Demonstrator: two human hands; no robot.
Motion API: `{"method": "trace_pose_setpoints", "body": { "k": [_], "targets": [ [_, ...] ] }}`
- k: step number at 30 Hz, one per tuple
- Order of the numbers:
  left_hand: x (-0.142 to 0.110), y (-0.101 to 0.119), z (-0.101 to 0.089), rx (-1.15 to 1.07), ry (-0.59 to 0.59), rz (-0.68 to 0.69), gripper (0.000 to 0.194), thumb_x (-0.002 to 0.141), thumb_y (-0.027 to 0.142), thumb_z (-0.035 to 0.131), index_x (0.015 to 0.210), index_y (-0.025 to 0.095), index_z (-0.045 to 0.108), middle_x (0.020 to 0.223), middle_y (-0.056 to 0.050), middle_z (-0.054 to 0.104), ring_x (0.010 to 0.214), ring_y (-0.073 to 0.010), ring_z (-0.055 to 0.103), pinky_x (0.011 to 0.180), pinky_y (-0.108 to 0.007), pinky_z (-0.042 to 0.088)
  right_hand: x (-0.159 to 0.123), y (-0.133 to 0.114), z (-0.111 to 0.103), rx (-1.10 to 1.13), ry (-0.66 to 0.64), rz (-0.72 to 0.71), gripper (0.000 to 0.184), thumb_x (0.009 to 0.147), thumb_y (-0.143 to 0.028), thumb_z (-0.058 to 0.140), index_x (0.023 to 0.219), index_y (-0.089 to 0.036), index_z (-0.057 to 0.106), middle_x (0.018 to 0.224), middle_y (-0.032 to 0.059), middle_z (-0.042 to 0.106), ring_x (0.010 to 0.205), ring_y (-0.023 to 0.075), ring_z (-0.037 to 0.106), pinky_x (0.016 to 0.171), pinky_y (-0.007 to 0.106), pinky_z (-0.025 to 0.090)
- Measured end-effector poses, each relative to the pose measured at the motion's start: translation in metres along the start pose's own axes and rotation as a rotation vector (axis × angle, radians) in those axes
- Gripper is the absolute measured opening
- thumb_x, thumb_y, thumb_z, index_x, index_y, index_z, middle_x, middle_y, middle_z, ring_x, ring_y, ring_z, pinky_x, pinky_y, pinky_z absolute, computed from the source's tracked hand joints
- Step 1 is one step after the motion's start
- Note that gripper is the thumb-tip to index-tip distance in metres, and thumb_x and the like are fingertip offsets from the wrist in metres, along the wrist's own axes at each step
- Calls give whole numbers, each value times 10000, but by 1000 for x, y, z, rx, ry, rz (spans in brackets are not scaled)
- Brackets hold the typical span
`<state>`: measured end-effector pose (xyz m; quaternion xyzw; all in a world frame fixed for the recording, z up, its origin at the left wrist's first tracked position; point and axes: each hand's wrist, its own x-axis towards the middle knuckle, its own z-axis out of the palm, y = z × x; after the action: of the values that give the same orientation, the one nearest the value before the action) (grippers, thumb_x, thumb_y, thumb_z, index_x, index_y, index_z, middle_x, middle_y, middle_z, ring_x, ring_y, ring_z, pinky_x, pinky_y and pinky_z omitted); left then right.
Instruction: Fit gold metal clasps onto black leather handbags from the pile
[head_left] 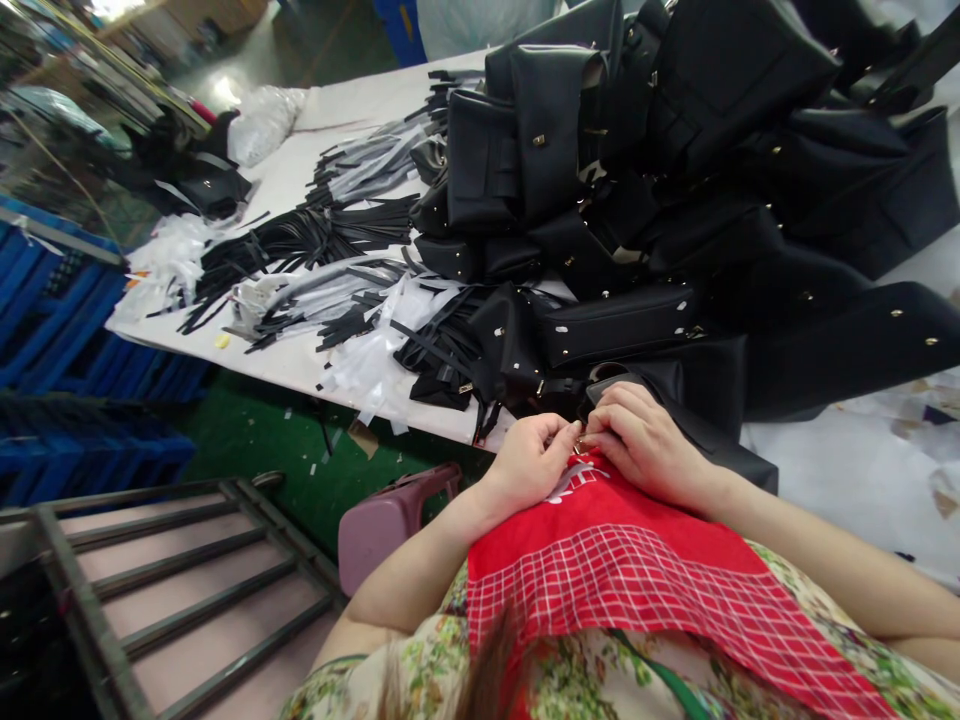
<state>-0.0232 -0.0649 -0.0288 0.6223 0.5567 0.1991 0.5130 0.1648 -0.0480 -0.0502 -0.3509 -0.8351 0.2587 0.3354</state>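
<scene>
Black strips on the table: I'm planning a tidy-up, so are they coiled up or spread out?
Spread out: the black strips lie in loose bunches across the white table, ends fanned apart, beside the black bags.

I can't make out the tiny gold-coloured piece between the left hand and right hand; fingers cover most of it. The white print on the red apron is unreadable. The left forearm hides part of the pink stool, the metal rack runs out of sight lower left, and the upper-left background blurs.
</scene>
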Motion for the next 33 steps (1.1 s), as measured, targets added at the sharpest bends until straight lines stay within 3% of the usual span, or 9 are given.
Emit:
{"method": "trace_pose_setpoints", "body": {
  "k": [3, 6, 9, 15, 23, 30, 33],
  "targets": [
    [-3, 5, -4, 89, 85, 164, 299, 945, 308, 419, 948, 154, 676, 900, -68, 703, 845, -176, 627, 796, -296, 471, 0, 2, 1, 31, 18, 39, 108, 917, -181, 528, 810, -195, 531, 779, 37, 547, 755, 188, 493, 729, 357, 430],
    [-6, 13, -8, 240, 109, 264, 254, 892, 307, 513, 991, 141, 678, 841, -72, 672, 819, -186, 618, 780, -307, 484, 0, 3, 4, 56, 43, 60, 104, 915, -189, 530, 811, -194, 536, 782, 39, 550, 755, 189, 507, 702, 343, 426],
    [-7, 18, -9, 398, 92, 245, 191, 848, 290, 565, 932, 162, 678, 818, -56, 648, 768, -179, 603, 717, -298, 483, 2, 2, 6, 39, 54, 42, 110, 920, -202, 530, 810, -196, 533, 788, 44, 556, 762, 194, 513, 704, 344, 430],
    [-3, 14, -6, 666, 14, 189, 166, 878, 226, 493, 829, 180, 645, 786, -45, 613, 726, -181, 596, 673, -300, 487, 6, 0, 13, -40, 20, -34, 138, 928, -190, 516, 791, -186, 536, 785, 62, 571, 773, 203, 499, 779, 392, 454],
    [5, 12, -2, 992, -7, 171, 219, 940, 126, 357, 955, 133, 575, 904, -103, 609, 792, -231, 622, 654, -330, 519, 13, 3, 17, -81, 55, 60, 140, 919, -203, 527, 786, -189, 568, 768, 58, 585, 753, 208, 521, 730, 376, 455],
    [13, -3, -6, 844, 15, 336, 224, 964, 174, 363, 926, 170, 583, 850, -48, 614, 785, -180, 607, 739, -302, 515, 12, 6, -2, -32, 1, 153, 118, 891, -254, 552, 948, -188, 631, 960, 84, 628, 898, 230, 579, 831, 412, 456],
    [14, 0, -7, 780, 30, 406, 287, 981, 210, 325, 951, 159, 605, 862, -60, 625, 790, -179, 602, 734, -301, 509, 11, 7, -5, -67, -41, 119, 92, 814, -272, 656, 862, -194, 670, 916, 73, 639, 895, 237, 573, 832, 417, 465]
  ]
}}
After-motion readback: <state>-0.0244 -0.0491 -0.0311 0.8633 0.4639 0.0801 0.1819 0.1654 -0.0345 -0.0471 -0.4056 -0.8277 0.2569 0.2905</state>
